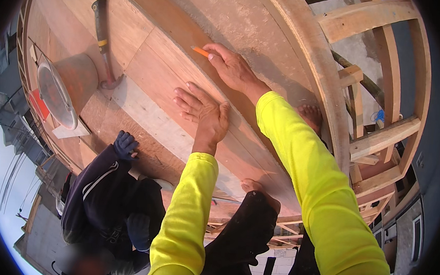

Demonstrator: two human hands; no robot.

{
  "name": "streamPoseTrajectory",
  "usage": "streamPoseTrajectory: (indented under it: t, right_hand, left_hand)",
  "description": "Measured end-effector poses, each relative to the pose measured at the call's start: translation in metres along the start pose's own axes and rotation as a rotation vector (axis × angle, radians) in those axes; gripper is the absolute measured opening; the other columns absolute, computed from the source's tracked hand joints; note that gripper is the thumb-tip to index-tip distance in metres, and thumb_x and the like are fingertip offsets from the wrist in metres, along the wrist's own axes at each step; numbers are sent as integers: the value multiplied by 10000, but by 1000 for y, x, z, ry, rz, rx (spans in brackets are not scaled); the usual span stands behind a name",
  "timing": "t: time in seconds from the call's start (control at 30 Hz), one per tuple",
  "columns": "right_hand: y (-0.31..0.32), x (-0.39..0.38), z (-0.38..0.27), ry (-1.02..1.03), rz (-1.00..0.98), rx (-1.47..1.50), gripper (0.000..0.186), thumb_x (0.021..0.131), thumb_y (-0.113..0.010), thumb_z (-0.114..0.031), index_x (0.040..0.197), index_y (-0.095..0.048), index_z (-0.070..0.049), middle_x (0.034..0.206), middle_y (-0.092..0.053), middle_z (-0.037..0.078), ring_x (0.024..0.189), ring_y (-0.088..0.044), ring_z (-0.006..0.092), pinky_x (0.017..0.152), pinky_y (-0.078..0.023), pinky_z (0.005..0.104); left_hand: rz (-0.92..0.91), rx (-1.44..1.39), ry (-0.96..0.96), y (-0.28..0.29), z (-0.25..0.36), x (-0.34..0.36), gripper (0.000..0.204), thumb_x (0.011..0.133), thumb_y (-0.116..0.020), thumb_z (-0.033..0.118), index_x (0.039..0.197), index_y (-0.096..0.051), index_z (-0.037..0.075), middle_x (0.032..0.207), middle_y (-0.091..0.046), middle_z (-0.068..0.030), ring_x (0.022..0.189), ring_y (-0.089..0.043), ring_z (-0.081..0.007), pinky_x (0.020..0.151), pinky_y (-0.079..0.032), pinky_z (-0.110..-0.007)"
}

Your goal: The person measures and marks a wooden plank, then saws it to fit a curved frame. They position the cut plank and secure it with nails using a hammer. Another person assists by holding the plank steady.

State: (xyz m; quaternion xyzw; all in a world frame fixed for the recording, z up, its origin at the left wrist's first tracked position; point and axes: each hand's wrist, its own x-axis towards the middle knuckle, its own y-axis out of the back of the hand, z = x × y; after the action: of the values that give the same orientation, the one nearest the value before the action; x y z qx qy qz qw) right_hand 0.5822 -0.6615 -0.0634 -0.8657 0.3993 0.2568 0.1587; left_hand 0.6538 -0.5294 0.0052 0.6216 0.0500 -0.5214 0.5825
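My left hand (201, 111) lies palm down with its fingers spread on a plywood sheet (169, 59), close to the sheet's raised edge. Farther up and to the right, my right hand (231, 70) pinches a thin orange pencil (200, 51) between thumb and fingers, its tip pointing left at the edge of the sheet. To the left of both hands, a claw hammer (103, 34) with a dark grip and a yellow band lies on the plywood. Its head rests near a dusty bucket (80, 81) tipped on its side.
A curved timber frame (386, 137) with slats and gaps runs along the right. Beyond the sheet's edge is a lower, sawdust-strewn surface (247, 18). At lower left crouches a co-worker in dark clothing (106, 191), a gloved hand (125, 144) on the boards. My bare foot (309, 115) stands right.
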Motion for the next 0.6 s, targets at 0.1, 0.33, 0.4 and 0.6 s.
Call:
streamPoseTrajectory:
  t: [0.1,0.33,0.4,0.6]
  right_hand:
    - [-6,23,3,130,25,-11,332,994,-536,-285,1283,-639,-157,1118,-715,124,1062,-671,295,924,-502,407]
    - [9,44,3,78,-211,16,303,996,-555,-221,1244,-690,-111,1106,-701,34,1000,-618,123,911,-496,307]
    - [14,37,18,133,-216,45,303,1001,-561,-224,1243,-699,-103,1110,-706,44,1013,-621,141,928,-492,312]
    - [29,-23,48,160,-233,-21,282,1003,-565,-217,1227,-712,-129,1237,-692,102,1159,-628,241,1003,-477,355]
  left_hand:
    - [1,2,-7,-2,0,0,1088,944,-584,372,1547,227,-30,1531,342,-415,1403,326,-631,1094,84,-774]
    - [3,17,-22,-2,-5,0,1082,910,-572,321,1540,229,-43,1526,331,-432,1394,320,-649,1085,84,-783]
    - [-8,18,-26,-1,-4,0,1086,901,-571,314,1538,231,-45,1523,330,-436,1391,321,-652,1089,80,-781]
    - [-39,13,15,4,-2,-1,1117,887,-587,291,1526,268,-39,1519,338,-436,1384,337,-648,1093,77,-779]
